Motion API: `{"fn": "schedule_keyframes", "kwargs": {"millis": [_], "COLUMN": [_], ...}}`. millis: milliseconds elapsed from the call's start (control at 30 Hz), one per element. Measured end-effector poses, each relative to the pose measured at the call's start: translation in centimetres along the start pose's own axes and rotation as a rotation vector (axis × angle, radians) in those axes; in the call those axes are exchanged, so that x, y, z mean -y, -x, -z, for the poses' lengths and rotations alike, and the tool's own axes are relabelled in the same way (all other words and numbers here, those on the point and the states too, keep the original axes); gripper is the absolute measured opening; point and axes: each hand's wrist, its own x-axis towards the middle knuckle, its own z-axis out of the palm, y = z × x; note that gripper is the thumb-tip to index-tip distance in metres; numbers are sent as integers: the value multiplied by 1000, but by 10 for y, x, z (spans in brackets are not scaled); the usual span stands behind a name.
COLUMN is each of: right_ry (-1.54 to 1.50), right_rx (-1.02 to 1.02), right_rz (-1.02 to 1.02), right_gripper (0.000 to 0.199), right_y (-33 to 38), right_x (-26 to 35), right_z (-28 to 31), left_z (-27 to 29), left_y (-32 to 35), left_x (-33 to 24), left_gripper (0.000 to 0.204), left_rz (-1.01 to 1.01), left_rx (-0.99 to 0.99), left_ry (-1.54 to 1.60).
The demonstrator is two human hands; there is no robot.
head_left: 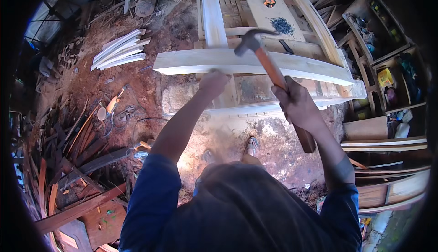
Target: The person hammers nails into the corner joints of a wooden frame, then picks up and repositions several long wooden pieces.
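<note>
My right hand (296, 102) grips the wooden handle of a claw hammer (262, 53), whose steel head is raised above a pale curved wooden plank (301, 66). That plank lies across a pale wooden frame (214, 15) set on the ground. My left hand (212, 83) rests with closed fingers on the plank's front edge, left of the hammer; what it pinches is hidden. A pile of dark nails (281, 25) lies on a board further back on the frame.
Pale slats (119, 50) are stacked on the red dirt at the left. Dark scrap wood (77, 147) is heaped at the lower left. Shelves (388, 46) with bottles and tins stand at the right. More curved planks (388, 143) lie below them.
</note>
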Motion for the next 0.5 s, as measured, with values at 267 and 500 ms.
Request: {"fn": "schedule_keyframes", "kwargs": {"millis": [267,500], "right_ry": [115,-463], "right_rx": [112,24], "right_rz": [-79,-407], "right_gripper": [33,28], "right_y": [8,52], "right_x": [-81,-82], "right_z": [-68,-60], "left_z": [34,-13], "left_y": [67,140], "left_x": [3,31], "left_gripper": [27,17], "left_rz": [268,311], "left_rx": [-164,1], "left_ry": [913,2513]}}
